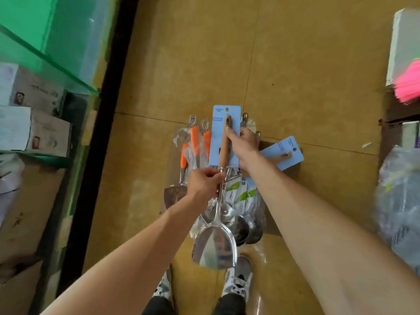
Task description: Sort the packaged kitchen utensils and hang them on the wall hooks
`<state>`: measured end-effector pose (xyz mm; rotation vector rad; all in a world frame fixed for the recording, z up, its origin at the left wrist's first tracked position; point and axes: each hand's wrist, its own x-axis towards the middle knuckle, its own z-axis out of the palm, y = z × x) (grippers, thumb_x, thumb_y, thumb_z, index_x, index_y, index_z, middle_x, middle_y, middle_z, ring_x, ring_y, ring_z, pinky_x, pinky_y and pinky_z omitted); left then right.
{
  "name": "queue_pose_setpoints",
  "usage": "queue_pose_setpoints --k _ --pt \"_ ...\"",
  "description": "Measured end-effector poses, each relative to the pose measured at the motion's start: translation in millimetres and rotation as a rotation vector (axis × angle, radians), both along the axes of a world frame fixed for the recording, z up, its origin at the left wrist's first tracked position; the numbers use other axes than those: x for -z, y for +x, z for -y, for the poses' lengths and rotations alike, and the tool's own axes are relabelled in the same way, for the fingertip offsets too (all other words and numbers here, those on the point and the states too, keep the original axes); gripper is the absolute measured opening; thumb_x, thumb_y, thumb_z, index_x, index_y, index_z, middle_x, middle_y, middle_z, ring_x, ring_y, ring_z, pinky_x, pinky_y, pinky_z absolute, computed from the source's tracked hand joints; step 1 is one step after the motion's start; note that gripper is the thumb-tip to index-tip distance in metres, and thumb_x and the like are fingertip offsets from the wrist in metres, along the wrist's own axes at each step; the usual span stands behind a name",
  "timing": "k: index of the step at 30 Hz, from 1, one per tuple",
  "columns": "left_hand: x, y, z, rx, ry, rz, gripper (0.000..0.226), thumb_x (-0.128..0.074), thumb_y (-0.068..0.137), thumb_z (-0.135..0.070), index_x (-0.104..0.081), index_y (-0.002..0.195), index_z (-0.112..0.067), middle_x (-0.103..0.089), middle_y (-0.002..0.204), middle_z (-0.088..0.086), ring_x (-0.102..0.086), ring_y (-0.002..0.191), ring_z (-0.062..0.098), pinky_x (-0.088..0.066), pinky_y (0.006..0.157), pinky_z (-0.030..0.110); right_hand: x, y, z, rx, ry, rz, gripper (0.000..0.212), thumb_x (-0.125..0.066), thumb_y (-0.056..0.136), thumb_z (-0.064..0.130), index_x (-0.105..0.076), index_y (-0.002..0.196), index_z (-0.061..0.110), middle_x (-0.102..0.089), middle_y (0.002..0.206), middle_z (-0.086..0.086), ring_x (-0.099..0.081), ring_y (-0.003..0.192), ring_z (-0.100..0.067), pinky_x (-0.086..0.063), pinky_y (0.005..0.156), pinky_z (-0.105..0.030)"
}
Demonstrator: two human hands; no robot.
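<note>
A steel spatula with a wooden handle on a blue backing card is held over the floor. My left hand grips its metal neck just below the wooden handle. My right hand holds the card and handle higher up. Beneath lie orange-handled turners in clear wrap, steel ladles with green-and-white labels, and a second blue card with a wooden handle to the right.
Brown tiled floor surrounds the pile. Green glass shelves with white boxes stand at the left. Wrapped goods and a pink item sit at the right. My shoes are at the bottom.
</note>
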<state>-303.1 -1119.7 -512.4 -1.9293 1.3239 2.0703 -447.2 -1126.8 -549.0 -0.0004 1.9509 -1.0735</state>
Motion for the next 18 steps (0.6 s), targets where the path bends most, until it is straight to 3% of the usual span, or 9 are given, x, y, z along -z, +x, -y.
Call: queue_pose_setpoints --k 5,8,14,18 --pt "17.1 -9.0 6.0 -0.001 -0.018 0.043 0.010 -0.076 0.083 -0.013 -0.070 0.076 -0.009 -0.067 0.073 0.013 -0.060 0.062 0.027 -0.057 0.062 0.047 8.5 -4.4 11.1 -0.182 0.221 -0.215 0.041 -0.061 0.092 0.045 -0.067 0.106 0.007 -0.069 0.101 -0.005 -0.065 0.089 -0.025 -0.043 0.067 -0.028" --pt "17.8 -13.2 4.9 -0.003 -0.007 0.055 0.012 -0.077 0.082 -0.015 -0.070 0.076 -0.007 -0.067 0.071 0.014 -0.061 0.061 0.028 -0.057 0.061 0.046 -3.2 -5.5 12.5 -0.292 0.336 -0.269 0.043 -0.059 0.094 0.045 -0.063 0.113 0.006 -0.066 0.109 -0.008 -0.063 0.097 -0.030 -0.040 0.071 -0.030" --pt "13.5 -15.7 4.6 0.006 -0.022 0.093 0.012 -0.073 0.086 -0.014 -0.068 0.079 -0.005 -0.067 0.071 0.015 -0.068 0.072 0.044 -0.055 0.058 0.044 -23.2 -1.9 9.1 -0.382 0.357 -0.307 0.046 -0.064 0.092 0.032 -0.054 0.129 0.007 -0.061 0.129 -0.011 -0.060 0.113 -0.030 -0.042 0.076 -0.029" --pt "11.7 -14.9 7.2 0.042 -0.053 0.113 0.007 -0.071 0.086 -0.008 -0.065 0.085 -0.009 -0.068 0.077 0.015 -0.068 0.068 0.036 -0.059 0.060 0.047 -33.5 1.9 -1.4 -0.465 0.346 -0.406 0.047 -0.062 0.092 0.028 -0.051 0.134 0.010 -0.057 0.132 -0.010 -0.057 0.116 -0.029 -0.043 0.081 -0.031"
